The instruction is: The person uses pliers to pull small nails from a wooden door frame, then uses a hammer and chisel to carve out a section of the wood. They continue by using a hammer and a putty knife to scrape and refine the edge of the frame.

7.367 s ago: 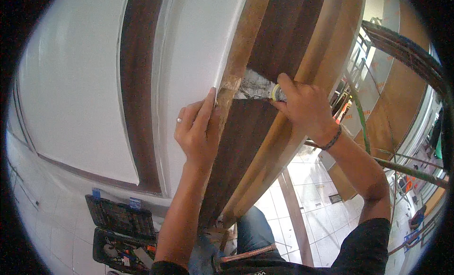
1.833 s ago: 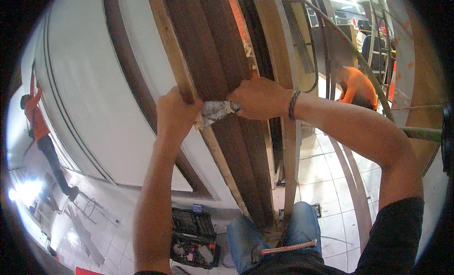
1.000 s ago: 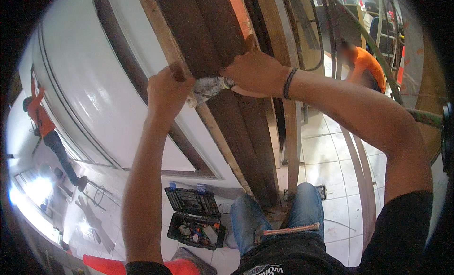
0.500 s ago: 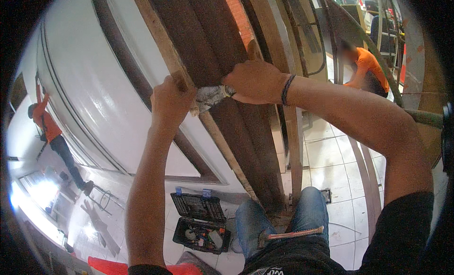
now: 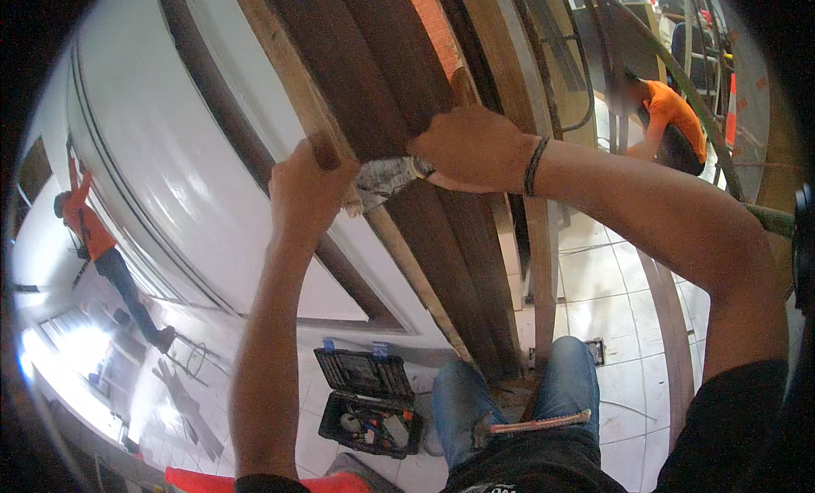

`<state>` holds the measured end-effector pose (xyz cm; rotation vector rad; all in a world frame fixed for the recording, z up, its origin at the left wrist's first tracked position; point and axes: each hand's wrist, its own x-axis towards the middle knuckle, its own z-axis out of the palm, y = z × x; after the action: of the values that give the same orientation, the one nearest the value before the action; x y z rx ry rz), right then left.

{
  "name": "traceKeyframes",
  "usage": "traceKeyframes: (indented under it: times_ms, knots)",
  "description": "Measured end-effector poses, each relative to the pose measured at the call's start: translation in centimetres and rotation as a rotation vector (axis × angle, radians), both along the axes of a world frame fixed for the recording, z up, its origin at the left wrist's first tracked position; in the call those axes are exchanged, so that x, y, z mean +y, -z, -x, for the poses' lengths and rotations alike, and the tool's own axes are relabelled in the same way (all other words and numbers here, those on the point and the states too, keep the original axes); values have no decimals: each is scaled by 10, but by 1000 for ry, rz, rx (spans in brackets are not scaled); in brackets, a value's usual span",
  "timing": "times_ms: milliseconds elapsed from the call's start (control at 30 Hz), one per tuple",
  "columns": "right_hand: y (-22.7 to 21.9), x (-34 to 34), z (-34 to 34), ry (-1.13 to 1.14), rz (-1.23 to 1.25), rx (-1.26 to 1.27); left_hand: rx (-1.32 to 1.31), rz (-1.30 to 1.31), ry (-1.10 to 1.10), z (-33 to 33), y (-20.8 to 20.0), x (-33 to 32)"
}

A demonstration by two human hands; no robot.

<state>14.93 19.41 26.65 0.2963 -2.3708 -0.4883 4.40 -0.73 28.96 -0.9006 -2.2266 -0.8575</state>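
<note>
My left hand (image 5: 312, 187) is closed on the broken lower end of a wooden strip (image 5: 297, 94) that runs up along the dark brown panel (image 5: 373, 77). My right hand (image 5: 475, 149) is closed too, its fist against the panel. Between the two hands lies a flat grey-white piece (image 5: 384, 179), its pale end at my right fingers; whether it is a tool's blade I cannot tell. Below my left hand a second pale strip (image 5: 416, 277) continues down the panel's edge. A thin pinkish strip (image 5: 543, 422) lies across my thighs.
An open black toolbox (image 5: 373, 421) with several tools stands on the tiled floor by my legs. Upright boards and metal bars (image 5: 586, 60) stand at right. One person in orange (image 5: 675, 124) crouches beyond them; another (image 5: 98, 238) reaches up the white wall at left.
The view has shifted slightly. Both hands keep their grip at nearly the same spot on the panel. The crouching person at right has moved an arm and leaned slightly.
</note>
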Motion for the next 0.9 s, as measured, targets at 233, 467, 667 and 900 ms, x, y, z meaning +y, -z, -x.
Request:
traceKeyframes:
  times_ms: [233,467,667,900]
  knots:
    - [0,-10,9,-5,84,-44,131,45,-120,-1,2,-26]
    - [-44,-31,-45,222,35,-137,-76,75,200,-35,-84,-103]
    - [-76,-42,-75,189,133,-96,-249,-10,141,-47,-61,-100]
    - [-85,13,-89,76,462,360,76,-62,367,-120,-41,-131]
